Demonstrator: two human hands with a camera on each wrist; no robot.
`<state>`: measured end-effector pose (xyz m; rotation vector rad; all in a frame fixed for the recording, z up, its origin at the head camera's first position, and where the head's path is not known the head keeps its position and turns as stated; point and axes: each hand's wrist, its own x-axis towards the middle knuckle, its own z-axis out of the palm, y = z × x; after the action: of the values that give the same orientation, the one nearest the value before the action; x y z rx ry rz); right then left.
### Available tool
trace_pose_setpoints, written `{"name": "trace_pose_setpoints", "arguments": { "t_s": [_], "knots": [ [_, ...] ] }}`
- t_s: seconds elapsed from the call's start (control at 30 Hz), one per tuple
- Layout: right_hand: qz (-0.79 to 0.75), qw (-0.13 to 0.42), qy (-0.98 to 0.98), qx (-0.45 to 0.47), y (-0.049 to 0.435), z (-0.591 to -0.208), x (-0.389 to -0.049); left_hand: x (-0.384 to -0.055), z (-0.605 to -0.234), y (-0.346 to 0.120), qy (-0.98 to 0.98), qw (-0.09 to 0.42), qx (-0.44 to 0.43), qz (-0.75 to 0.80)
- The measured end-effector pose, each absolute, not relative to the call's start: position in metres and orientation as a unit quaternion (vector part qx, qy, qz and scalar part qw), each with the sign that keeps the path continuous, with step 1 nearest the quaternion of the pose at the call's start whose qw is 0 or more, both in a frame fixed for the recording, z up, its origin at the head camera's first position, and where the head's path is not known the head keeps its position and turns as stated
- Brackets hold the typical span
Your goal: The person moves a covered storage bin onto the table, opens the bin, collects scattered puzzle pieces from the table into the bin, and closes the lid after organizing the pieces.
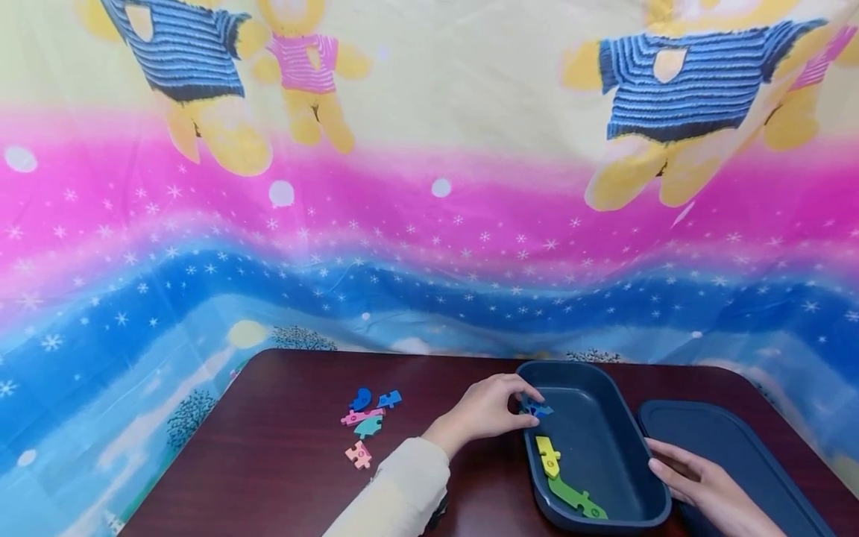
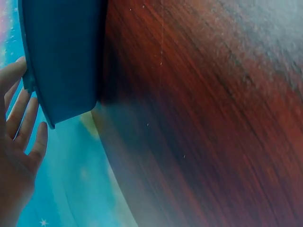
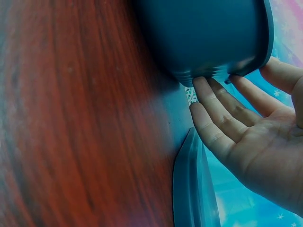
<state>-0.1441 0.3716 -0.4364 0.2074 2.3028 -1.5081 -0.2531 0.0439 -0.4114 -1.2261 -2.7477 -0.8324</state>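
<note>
My left hand [image 1: 493, 406] reaches over the left rim of a dark blue-grey rectangular box [image 1: 600, 447]. Between its thumb and fingers it pinches a small blue puzzle piece [image 1: 537, 408], partly hidden by the fingers. A yellow puzzle piece [image 1: 548, 456] and a green one [image 1: 577, 498] lie inside, along the box's left side. On the box's opposite side, my right hand [image 1: 705, 485] touches the outer wall with fairly straight fingers. The right wrist view shows its fingertips [image 3: 201, 85] against the wall and its thumb at the rim.
Left on the dark wood table [image 1: 268, 447] lies a loose group of puzzle pieces: two blue, a pink [image 1: 362, 417], a teal [image 1: 368, 426] and a peach one [image 1: 359, 454]. The matching lid [image 1: 731, 447] lies right of the box. Behind hangs a printed curtain [image 1: 429, 224].
</note>
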Motion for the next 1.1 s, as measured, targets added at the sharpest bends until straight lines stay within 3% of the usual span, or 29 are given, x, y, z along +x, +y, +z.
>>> {"name": "trace_pose_setpoints", "arguments": {
  "t_s": [1.1],
  "knots": [
    [-0.535,0.192,0.819,0.074,0.3719,-0.4372,-0.1451,-0.252,-0.4134,0.0485,-0.886,0.028,-0.394,-0.242]
  ]
}}
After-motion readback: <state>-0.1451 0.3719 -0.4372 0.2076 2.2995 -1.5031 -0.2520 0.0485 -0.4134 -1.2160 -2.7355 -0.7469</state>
